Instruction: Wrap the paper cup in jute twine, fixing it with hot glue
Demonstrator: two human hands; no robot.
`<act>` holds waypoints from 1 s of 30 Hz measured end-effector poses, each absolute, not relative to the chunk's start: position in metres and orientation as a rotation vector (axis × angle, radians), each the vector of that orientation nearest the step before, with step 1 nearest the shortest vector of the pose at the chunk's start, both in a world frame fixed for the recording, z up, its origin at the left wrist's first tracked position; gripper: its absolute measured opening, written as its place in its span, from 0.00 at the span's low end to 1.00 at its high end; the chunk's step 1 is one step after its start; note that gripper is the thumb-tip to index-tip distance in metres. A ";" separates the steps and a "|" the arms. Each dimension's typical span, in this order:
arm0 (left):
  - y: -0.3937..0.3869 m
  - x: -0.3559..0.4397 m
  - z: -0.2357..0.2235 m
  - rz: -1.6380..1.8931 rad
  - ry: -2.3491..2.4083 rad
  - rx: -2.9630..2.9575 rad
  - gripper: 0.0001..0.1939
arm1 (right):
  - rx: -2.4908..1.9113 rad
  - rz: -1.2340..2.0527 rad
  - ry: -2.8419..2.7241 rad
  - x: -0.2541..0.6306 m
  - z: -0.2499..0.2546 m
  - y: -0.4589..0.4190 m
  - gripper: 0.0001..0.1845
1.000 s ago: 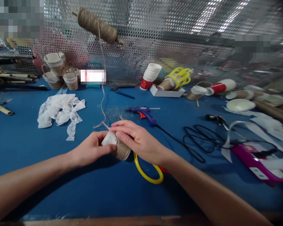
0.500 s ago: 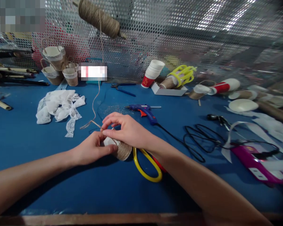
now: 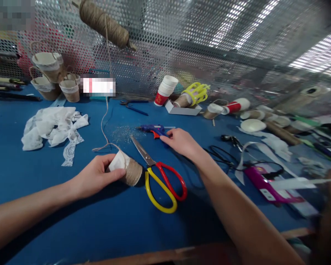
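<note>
My left hand [image 3: 102, 173] is closed around a small paper cup [image 3: 132, 172] lying tilted, its lower part wrapped in brown twine and its upper part white. A strand of twine [image 3: 105, 114] runs from the cup's rim across the table and up to the spool [image 3: 103, 24]. My right hand [image 3: 183, 143] has its fingers on the handle of a blue hot glue gun [image 3: 154, 129] with a red trigger. Between the hands lie scissors [image 3: 154, 162] with one red and one yellow handle loop.
White lace [image 3: 51, 127] is heaped at left, below several finished twine cups [image 3: 48, 66]. Pliers [image 3: 135, 106], stacked paper cups [image 3: 167, 90] and a white box [image 3: 183, 108] line the back. A black cable [image 3: 223, 156] and a magenta device [image 3: 267, 184] are at right.
My right hand has left the twine-wrapped cup and moved right to the glue gun, uncovering the scissors. My left hand still holds the cup. The view has turned to the right.
</note>
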State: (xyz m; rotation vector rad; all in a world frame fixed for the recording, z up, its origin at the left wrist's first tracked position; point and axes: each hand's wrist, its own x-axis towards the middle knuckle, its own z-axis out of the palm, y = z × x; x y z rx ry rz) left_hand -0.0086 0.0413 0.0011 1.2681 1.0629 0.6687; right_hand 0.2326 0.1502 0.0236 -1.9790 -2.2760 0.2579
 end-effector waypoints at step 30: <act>0.047 -0.012 -0.003 0.669 1.152 1.499 0.17 | -1.342 0.813 -2.340 0.235 0.045 0.047 0.17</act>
